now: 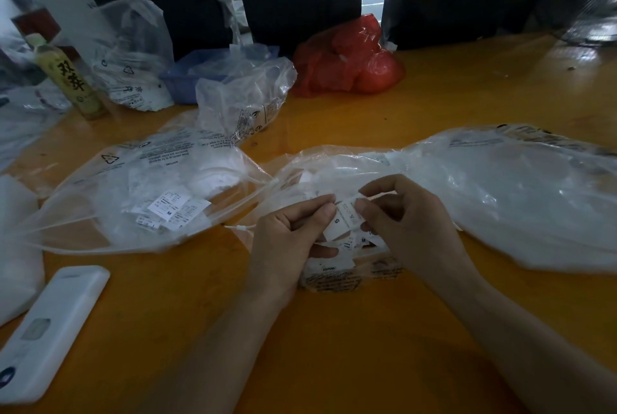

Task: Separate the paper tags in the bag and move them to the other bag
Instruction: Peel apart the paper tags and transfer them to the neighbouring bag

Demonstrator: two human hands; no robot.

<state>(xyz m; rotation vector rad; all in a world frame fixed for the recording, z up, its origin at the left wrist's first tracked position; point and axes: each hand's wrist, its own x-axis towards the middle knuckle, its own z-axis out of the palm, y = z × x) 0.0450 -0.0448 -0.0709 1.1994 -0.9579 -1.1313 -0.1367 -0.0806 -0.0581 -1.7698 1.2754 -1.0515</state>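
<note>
1. The clear bag with sorted tags [147, 193] lies flat on the orange table [334, 330], off to the left of both hands.
2. Left hand [287, 240] pinches the left edge of the paper tags [344, 220], marked S.
3. Right hand [410, 226] pinches the other edge, right over the source bag [500, 193]. The left hand is nearer the drop bag, so I'd guess it carries.
</note>
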